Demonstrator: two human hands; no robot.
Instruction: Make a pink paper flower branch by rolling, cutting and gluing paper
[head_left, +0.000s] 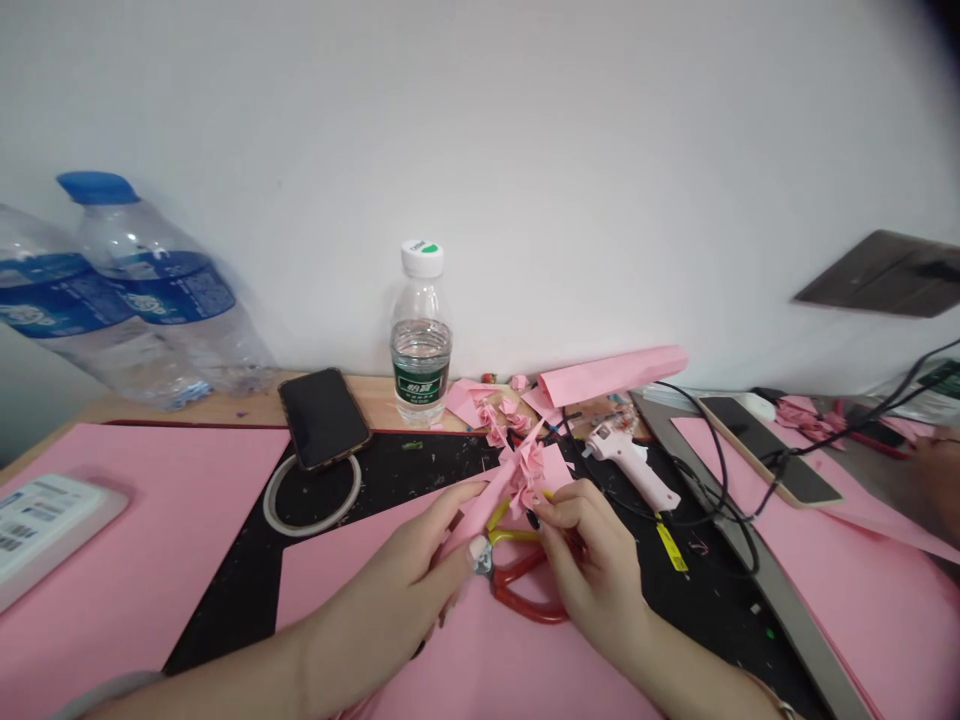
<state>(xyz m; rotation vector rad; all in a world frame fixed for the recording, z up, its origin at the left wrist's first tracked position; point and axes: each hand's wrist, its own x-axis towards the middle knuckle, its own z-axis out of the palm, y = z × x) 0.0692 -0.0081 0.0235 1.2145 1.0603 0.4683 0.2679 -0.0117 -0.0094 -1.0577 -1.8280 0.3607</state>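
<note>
My left hand (409, 570) is closed around a rolled strip of pink paper (486, 508), thumb laid along it. At its upper end sits a crumpled, ruffled piece of pink paper (529, 470), like a paper flower. Fingertips of my right hand (600, 560) pinch the lower edge of that crumpled piece. Beneath both hands, scissors (517, 597) with red and yellow handles rest on a large pink sheet (495, 665); my left fingers hide their blades.
A pink glue gun (637, 470) with black cables lies to the right. Behind stand a water bottle (421, 345) and large bottles (161, 290). A phone (324, 418) overlaps a tape roll (270, 500). Another person's hand (941, 480) shows at far right.
</note>
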